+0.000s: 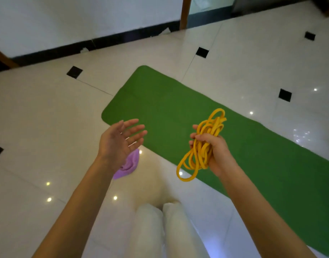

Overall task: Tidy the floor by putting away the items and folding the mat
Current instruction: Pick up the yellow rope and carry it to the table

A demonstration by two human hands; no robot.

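The right hand [214,151] has its grip clenched around a bunched yellow band [202,144], loops spilling above the fingers toward 12 o'clock and hanging below the fist toward 7 o'clock; the left hand [120,140] is released, palm up and fingers spread, grasping nothing, well apart from the band at its 9 o'clock. Under the left wrist, partly hidden, a purple cloth [127,167] lies on the floor [48,118], just beside the mat's near edge; the green mat [169,101] lies flat and fully unrolled, running from 12 o'clock down to 4 o'clock, with nothing resting on it that shows.

By my reading the task is early to midway; the band is gathered off the ground but not yet stowed, and no storage place is in view; the cloth is left to pick up; the mat is wholly unfolded, so that step has not begun. The free left hand looks best placed to take the cloth.
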